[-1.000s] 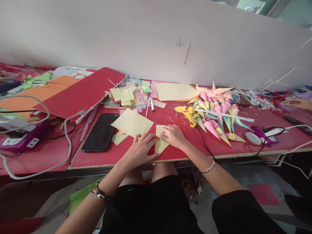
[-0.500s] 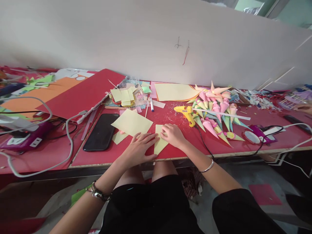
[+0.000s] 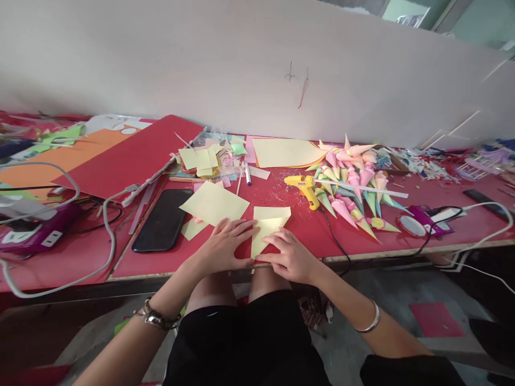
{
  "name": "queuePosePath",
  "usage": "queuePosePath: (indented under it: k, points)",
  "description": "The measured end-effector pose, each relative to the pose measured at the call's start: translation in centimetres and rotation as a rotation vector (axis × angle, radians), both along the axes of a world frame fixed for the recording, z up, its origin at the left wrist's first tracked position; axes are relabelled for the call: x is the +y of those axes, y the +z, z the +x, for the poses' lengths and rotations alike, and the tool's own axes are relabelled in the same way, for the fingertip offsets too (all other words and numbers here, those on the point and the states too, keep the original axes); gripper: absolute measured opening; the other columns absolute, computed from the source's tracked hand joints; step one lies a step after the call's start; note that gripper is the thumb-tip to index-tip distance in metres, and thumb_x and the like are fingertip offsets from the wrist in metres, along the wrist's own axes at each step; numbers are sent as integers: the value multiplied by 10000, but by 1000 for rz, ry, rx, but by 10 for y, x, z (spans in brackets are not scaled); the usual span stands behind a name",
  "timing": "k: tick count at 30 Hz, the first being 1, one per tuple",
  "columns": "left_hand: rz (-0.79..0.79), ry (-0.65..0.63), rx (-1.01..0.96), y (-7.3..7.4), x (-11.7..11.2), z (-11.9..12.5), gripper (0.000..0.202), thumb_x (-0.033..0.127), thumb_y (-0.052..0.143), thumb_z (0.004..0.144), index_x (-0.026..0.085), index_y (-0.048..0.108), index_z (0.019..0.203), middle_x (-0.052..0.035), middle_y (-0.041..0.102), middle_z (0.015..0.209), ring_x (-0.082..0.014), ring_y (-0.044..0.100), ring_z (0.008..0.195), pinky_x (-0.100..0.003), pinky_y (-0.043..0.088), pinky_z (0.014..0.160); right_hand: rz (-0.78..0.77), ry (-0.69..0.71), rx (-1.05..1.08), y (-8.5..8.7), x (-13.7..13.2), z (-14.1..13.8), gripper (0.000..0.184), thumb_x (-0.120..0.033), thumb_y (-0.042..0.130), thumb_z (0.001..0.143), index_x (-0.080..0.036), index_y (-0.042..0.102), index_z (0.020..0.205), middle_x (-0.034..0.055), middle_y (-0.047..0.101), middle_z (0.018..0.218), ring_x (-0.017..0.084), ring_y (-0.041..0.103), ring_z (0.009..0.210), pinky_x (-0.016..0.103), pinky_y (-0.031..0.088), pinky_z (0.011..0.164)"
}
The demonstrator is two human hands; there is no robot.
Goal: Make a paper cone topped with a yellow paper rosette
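Observation:
A pale yellow sheet of paper (image 3: 265, 224), partly folded over, lies near the table's front edge between my hands. My left hand (image 3: 223, 246) rests with its fingers stretched out, its fingertips at the paper's left edge. From the right, my right hand (image 3: 293, 256) touches the folded paper's lower right side; its fingers are spread and partly cover the sheet. Another pale yellow sheet (image 3: 213, 201) lies to the left over a smaller yellow piece. A yellow glue gun (image 3: 303, 188) lies on the table behind my right hand.
A black phone (image 3: 163, 221) lies at left, beside a purple power strip (image 3: 38, 228) with cables. Pink, yellow and green paper cones (image 3: 354, 182) are heaped at right. Behind are paper scraps (image 3: 203, 158), a marker (image 3: 247, 174) and a large red sheet (image 3: 140, 158).
My right hand has moved from the paper's top down to its lower right side, and its fingers have spread. The folded upper part now shows. My left hand stays nearly in place.

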State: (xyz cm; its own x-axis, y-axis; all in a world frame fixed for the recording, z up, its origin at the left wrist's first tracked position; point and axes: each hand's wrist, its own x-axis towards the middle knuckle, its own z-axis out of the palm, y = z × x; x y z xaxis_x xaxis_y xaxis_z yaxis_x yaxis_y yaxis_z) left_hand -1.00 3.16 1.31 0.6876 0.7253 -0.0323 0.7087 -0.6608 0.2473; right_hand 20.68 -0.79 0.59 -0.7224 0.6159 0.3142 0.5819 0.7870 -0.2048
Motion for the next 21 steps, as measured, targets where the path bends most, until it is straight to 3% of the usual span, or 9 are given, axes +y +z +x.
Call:
queuePosePath:
  k: [10,17,21]
  points:
    - [-8,-4,16,0,2,-1,680,547,463,706,327,257,1315,5,291,1393,-262,245,1254,-500,70,1032,86,-264,-50,2,21,39,373,-112,466,723,-273,614,1025,67,514,1101,233,420,1024,456,314,942]
    - [-31,-10,15,5,1,-1,702,575,459,699,325,245,1319,4,294,1391,-259,238,1260,-516,50,1030,163,-471,-167,7,28,47,312,-91,418,749,-135,616,987,132,523,1139,274,436,1055,446,326,934]
    - [-32,-25,34,10,3,0,686,548,481,696,323,268,1309,3,300,1389,-254,222,1269,-525,16,1028,126,-479,-79,5,26,41,369,-140,369,812,-129,501,1156,120,482,1213,245,414,1123,404,317,960]
